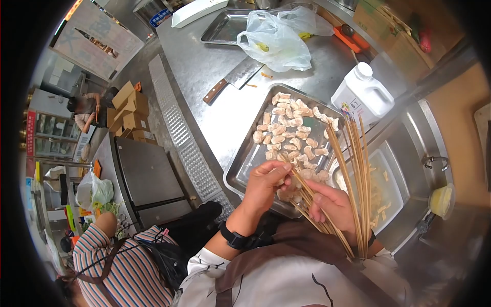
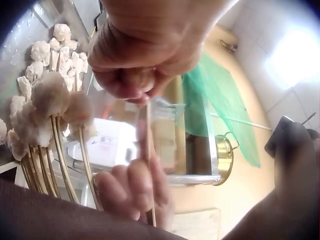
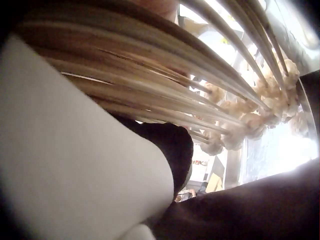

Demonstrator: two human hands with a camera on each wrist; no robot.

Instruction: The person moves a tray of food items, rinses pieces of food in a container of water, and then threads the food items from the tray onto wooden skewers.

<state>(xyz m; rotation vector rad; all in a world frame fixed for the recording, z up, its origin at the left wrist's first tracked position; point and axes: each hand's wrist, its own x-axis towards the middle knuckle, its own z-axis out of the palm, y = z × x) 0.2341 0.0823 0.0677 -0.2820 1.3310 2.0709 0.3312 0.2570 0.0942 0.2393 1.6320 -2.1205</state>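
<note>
In the head view my left hand (image 1: 267,185) is over the near edge of a metal tray (image 1: 236,162) that holds many pale, coated food pieces (image 1: 292,123). Its thumb and fingertips pinch one small food piece (image 2: 141,78) at the upper end of a bamboo skewer (image 2: 148,150). My right hand (image 1: 335,205), just to the right, has its fingers curled round that skewer lower down. Beside it many bamboo skewers (image 1: 362,174) lean across the tray's right side. In the left wrist view several carry pale lumps (image 2: 50,92) at their ends. Skewers hide most of my right hand in the right wrist view.
A cleaver (image 1: 232,82) lies beyond the tray, near a plastic bag (image 1: 279,43). A white jug (image 1: 362,91) stands to the right, above a sink (image 1: 417,153) holding a white tub (image 1: 396,179). Two other people (image 1: 120,266) are off to the left.
</note>
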